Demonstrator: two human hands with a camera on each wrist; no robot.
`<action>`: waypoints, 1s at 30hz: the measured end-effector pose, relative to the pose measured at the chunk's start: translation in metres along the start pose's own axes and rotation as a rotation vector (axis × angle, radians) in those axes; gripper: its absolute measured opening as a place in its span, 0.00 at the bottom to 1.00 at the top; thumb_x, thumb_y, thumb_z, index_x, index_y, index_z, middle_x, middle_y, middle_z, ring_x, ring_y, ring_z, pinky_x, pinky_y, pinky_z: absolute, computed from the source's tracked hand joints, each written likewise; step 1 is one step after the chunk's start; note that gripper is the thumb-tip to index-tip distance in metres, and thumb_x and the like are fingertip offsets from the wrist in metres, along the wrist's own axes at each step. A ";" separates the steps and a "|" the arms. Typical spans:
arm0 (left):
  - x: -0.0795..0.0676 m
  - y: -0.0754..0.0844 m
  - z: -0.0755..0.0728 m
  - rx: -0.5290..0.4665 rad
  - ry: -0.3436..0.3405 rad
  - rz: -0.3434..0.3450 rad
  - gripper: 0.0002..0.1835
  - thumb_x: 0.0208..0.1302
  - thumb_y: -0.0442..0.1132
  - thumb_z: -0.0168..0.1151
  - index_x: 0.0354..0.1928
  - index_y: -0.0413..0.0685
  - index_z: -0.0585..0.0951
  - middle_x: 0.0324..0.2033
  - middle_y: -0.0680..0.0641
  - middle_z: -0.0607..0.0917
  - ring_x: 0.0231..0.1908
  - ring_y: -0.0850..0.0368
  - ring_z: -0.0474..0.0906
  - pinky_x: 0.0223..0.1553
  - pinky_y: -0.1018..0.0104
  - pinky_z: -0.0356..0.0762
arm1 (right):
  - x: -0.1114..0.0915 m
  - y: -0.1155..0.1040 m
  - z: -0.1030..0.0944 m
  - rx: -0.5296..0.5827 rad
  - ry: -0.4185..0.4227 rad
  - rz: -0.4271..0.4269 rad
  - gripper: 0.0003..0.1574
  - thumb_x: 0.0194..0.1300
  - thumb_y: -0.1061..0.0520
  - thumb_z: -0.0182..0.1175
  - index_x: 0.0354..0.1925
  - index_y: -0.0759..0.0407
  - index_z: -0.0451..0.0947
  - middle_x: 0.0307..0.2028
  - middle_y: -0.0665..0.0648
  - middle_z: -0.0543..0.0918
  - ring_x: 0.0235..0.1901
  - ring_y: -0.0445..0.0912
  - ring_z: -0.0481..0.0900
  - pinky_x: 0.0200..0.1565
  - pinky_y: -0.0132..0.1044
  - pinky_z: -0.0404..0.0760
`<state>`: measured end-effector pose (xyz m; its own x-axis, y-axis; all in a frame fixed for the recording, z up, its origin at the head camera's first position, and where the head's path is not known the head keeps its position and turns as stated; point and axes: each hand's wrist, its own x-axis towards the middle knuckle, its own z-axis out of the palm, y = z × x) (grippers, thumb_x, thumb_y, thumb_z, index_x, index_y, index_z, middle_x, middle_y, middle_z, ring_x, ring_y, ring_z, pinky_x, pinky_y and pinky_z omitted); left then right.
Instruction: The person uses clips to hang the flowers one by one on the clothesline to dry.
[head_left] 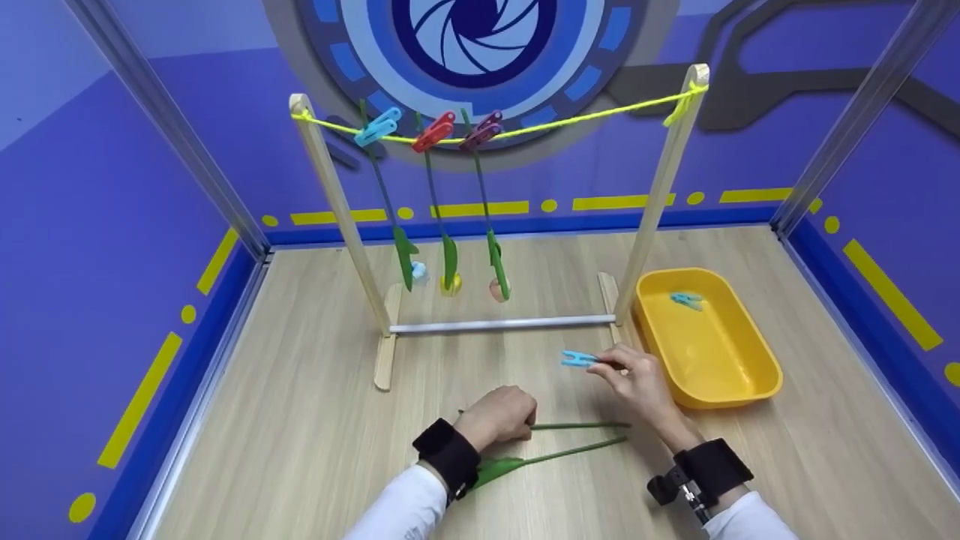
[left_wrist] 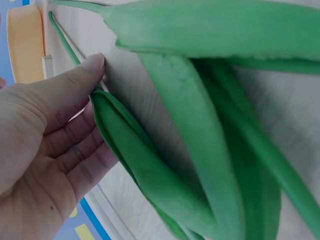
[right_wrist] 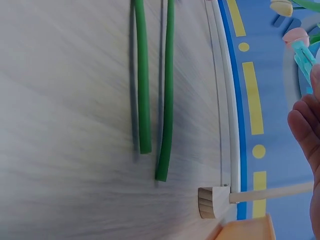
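Low over the tabletop, my left hand [head_left: 499, 414] pinches the stem of an artificial tulip [left_wrist: 150, 160] between thumb and fingers, just by its leaf. A second green-stemmed tulip [head_left: 574, 452] lies beside it, its broad leaf [head_left: 499, 469] partly under my left wrist. Both blossoms are hidden. To the right, my right hand [head_left: 636, 379] holds a light blue clothespin [head_left: 577, 358] by one end, its other end pointing left. In the right wrist view the same clothespin [right_wrist: 303, 60] shows at the fingertips, and the two cut stem ends [right_wrist: 145, 145] lie on the table.
A wooden stand [head_left: 652, 202] carries a yellow cord [head_left: 592, 120]. Three tulips hang blossom-down from it by blue [head_left: 377, 127], red [head_left: 433, 132] and purple clothespins [head_left: 481, 131]. Right of the stand, a yellow basin [head_left: 761, 379] contains another blue clothespin [head_left: 686, 301]. Printed walls enclose the table.
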<state>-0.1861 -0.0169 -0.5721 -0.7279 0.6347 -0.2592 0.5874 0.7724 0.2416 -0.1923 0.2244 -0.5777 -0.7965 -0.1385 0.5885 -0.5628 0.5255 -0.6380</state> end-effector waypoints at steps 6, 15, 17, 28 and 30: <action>-0.001 0.000 0.002 0.026 0.012 0.011 0.06 0.60 0.35 0.64 0.34 0.51 0.88 0.32 0.54 0.89 0.32 0.61 0.82 0.36 0.72 0.78 | -0.002 0.001 -0.003 -0.022 0.006 -0.021 0.08 0.49 0.65 0.75 0.31 0.59 0.86 0.26 0.48 0.85 0.28 0.32 0.78 0.33 0.17 0.76; -0.005 -0.009 0.008 -0.005 0.117 0.006 0.05 0.70 0.39 0.58 0.38 0.48 0.83 0.35 0.49 0.88 0.39 0.55 0.85 0.42 0.67 0.81 | -0.002 0.002 -0.004 -0.003 0.015 -0.015 0.09 0.49 0.66 0.75 0.31 0.60 0.86 0.27 0.49 0.86 0.29 0.32 0.79 0.34 0.17 0.77; -0.005 -0.014 0.010 -0.035 0.141 -0.011 0.05 0.71 0.37 0.57 0.40 0.48 0.81 0.36 0.49 0.87 0.40 0.54 0.84 0.43 0.66 0.81 | -0.002 0.002 -0.005 0.000 0.015 -0.013 0.09 0.49 0.66 0.75 0.31 0.60 0.86 0.27 0.49 0.86 0.28 0.32 0.78 0.33 0.18 0.77; -0.004 -0.035 0.013 -0.164 0.340 -0.078 0.06 0.72 0.36 0.52 0.37 0.46 0.78 0.32 0.46 0.86 0.35 0.50 0.85 0.36 0.61 0.81 | -0.001 0.002 -0.005 0.009 0.010 -0.016 0.08 0.51 0.66 0.74 0.32 0.59 0.86 0.26 0.49 0.85 0.28 0.32 0.79 0.34 0.18 0.77; -0.004 -0.037 0.010 -0.198 0.375 -0.082 0.07 0.73 0.35 0.50 0.38 0.46 0.78 0.34 0.46 0.87 0.36 0.49 0.85 0.37 0.61 0.82 | -0.001 0.002 -0.005 0.012 0.013 -0.025 0.08 0.50 0.67 0.74 0.31 0.59 0.86 0.26 0.49 0.85 0.28 0.32 0.79 0.34 0.18 0.77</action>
<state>-0.2010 -0.0477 -0.5896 -0.8688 0.4909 0.0644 0.4701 0.7772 0.4183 -0.1917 0.2298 -0.5764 -0.7795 -0.1403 0.6105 -0.5847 0.5124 -0.6289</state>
